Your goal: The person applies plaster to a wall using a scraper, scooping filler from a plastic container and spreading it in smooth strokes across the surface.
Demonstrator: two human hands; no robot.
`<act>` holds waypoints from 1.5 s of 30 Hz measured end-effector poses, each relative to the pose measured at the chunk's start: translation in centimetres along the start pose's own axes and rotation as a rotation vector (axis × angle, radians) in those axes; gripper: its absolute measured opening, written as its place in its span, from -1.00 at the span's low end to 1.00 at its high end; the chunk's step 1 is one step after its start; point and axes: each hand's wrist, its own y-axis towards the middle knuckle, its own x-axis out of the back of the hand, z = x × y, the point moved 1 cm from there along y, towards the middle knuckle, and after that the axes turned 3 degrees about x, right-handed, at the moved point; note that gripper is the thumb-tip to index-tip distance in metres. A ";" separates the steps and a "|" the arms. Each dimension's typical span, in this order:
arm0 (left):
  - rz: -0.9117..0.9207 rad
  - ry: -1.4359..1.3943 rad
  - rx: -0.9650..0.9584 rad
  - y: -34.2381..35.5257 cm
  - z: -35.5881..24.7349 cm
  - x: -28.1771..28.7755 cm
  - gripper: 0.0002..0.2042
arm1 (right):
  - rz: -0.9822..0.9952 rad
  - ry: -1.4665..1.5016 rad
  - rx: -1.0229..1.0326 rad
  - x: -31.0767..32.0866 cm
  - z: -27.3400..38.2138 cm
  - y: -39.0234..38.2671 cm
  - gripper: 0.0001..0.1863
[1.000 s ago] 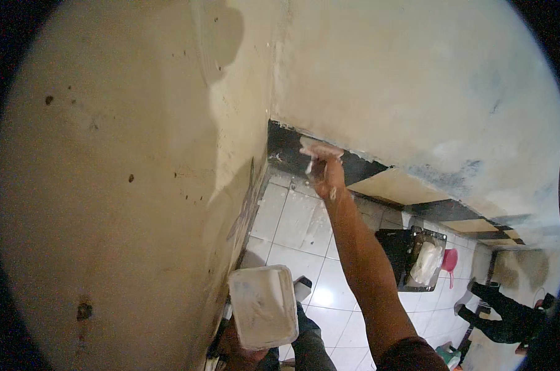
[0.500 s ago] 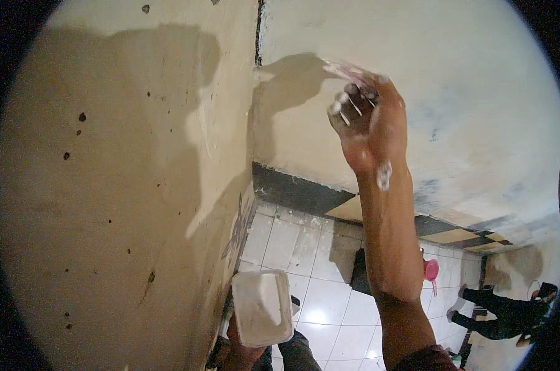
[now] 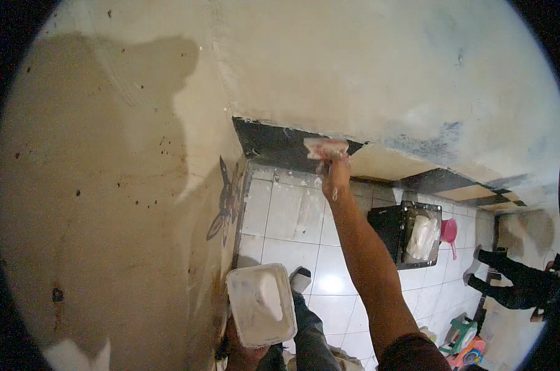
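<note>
My right hand (image 3: 334, 175) is closed on a putty knife (image 3: 325, 148), its wide, pale-smeared blade against or close to the black painted band (image 3: 267, 145) low on the facing wall. White paste spots mark my wrist. At the lower left, my left hand (image 3: 246, 355) grips a white rectangular tub (image 3: 235, 312) from beneath and the side; most of its fingers are hidden by it. White putty (image 3: 269, 300) is heaped toward the right side inside the tub. Below the band's left part, the wall meets pale floor tiles.
A spotted cream wall (image 3: 119, 204) rises close on my left. Right of my forearm stand a black box (image 3: 388, 222) with a white bundle on top and a pink dipper (image 3: 449, 230). Another person (image 3: 509, 278) in dark clothes stands far right, near a green stool (image 3: 460, 331).
My right hand has come down from the upper wall to the black band, with the putty knife. My view has shifted, uncovering the box's top. The left hand still holds the tub.
</note>
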 end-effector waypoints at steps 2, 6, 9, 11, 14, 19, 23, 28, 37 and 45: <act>0.004 0.007 0.014 0.3 0.2 0.1 -0.40 | -0.068 0.000 -0.036 -1.8 2.3 2.0 -0.96; 0.039 0.035 0.046 1.3 0.4 -2.0 -0.40 | -0.101 0.045 0.122 -11.4 13.6 -0.4 -0.92; 0.094 0.059 0.161 2.6 1.0 -5.0 -0.41 | -0.065 0.250 0.202 -16.9 24.0 -5.6 -0.87; 0.194 0.072 0.196 2.8 1.7 -11.0 -0.41 | 0.106 0.315 0.287 -16.6 28.1 -8.4 -0.84; 0.179 0.035 0.198 2.2 1.9 -14.5 -0.38 | 0.177 0.238 0.321 -14.7 28.2 -11.2 -0.77; 0.076 0.030 0.138 2.5 2.0 -8.9 -0.38 | 0.210 0.199 0.110 -6.2 16.3 -10.3 -0.64; 0.014 0.037 0.075 2.0 1.8 -5.2 -0.37 | 0.087 0.038 -0.241 0.6 4.4 -5.3 -0.75; 0.000 0.046 0.055 2.4 2.4 -4.6 -0.37 | -0.025 0.117 -0.267 2.0 -0.8 0.9 -0.86; 0.132 0.036 0.138 3.9 4.2 -15.2 -0.36 | -0.018 0.298 -0.048 -12.7 20.6 -2.7 -0.87; 0.117 0.054 0.133 5.0 5.9 -14.5 -0.34 | 0.193 0.247 0.142 -6.4 23.3 -8.8 -0.75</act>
